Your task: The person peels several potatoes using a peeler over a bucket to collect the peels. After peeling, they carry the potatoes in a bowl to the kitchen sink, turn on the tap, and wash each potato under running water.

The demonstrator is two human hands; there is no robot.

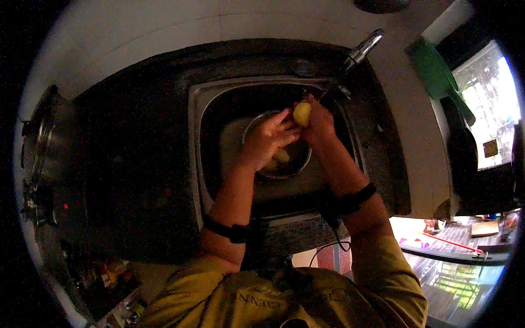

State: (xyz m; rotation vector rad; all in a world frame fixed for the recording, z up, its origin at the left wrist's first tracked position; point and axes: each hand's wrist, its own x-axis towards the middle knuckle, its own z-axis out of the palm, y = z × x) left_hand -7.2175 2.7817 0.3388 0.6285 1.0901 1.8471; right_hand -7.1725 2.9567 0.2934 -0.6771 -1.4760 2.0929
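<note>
My right hand (322,123) holds a yellow piece of peeled produce, likely a potato (302,114), above the far right part of the sink (196,135). Close to its left side is my left hand (268,141), fingers spread, with nothing visible in its grip. Whether those fingertips touch the potato is hard to tell. Below my hands a round metal bowl (303,162) stands in the basin, partly hidden by my left hand. Pale yellow pieces (281,156) lie inside the bowl; the dim light blurs their shapes.
A chrome faucet (365,49) rises at the sink's back right corner. Dark countertop (135,143) stretches left towards what looks like a stove (41,164). On the right are a green object (434,74) and a bright window (488,106). A thin black cable (334,242) hangs near my body.
</note>
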